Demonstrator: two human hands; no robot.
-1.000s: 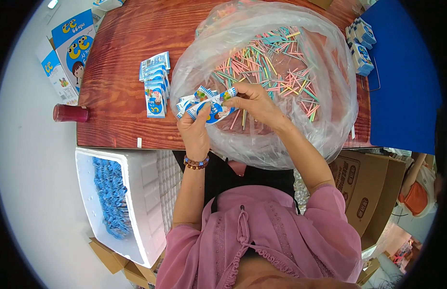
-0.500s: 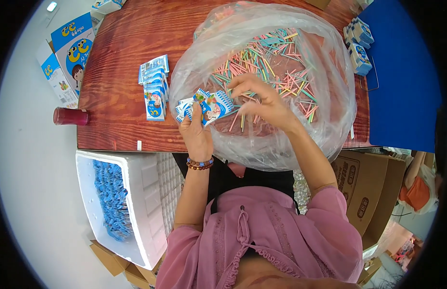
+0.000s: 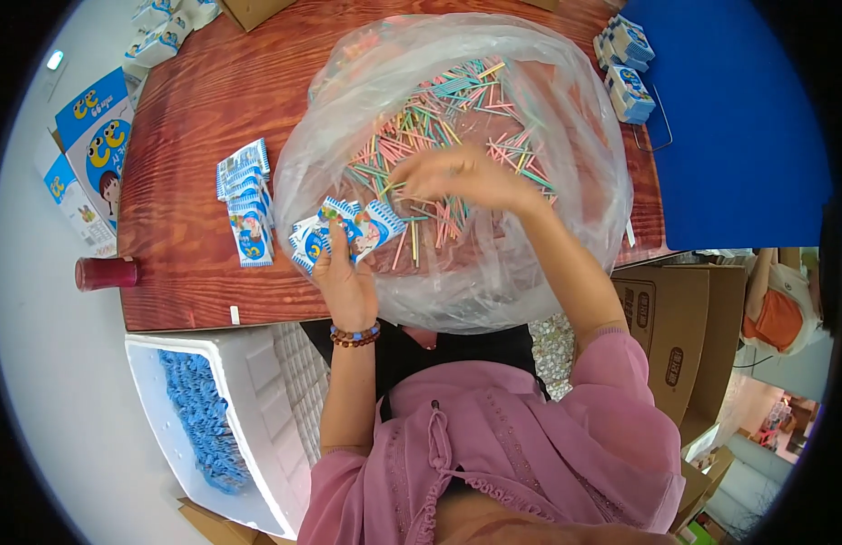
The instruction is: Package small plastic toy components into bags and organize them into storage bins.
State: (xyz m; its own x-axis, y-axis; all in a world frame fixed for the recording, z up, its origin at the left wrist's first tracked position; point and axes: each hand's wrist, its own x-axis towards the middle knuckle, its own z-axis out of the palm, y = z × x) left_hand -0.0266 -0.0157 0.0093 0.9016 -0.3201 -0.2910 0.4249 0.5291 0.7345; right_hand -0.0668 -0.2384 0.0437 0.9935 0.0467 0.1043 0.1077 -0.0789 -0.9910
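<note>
My left hand [image 3: 345,283] is closed on several small blue-and-white packets [image 3: 373,231], fanned out over the near-left rim of a large clear plastic bag [image 3: 457,307]. Loose inside that opened bag are thin pink, yellow, green and blue sticks [image 3: 418,127]. Over them hovers my right hand [image 3: 466,178], slightly blurred, its fingers bent together and pointing left. A yellowish stick shows by its fingertips; whether it is gripped I cannot tell. To the left, a row of overlapping blue-and-white packets [image 3: 249,218] lies on the reddish wooden table [image 3: 189,136].
A red-lidded cylinder [image 3: 108,273] sits at the table's left edge, near printed cartons [image 3: 94,136]. Below is a white foam box [image 3: 248,391] holding many blue packets [image 3: 203,418]. Packet stacks [image 3: 628,91] stand beside a blue panel [image 3: 729,136]; a cardboard box [image 3: 675,345] is lower right.
My right hand has moved left and its spread fingers have drawn together. My left hand keeps hold of the packets. The whole view has shifted, with the table now lower and further left.
</note>
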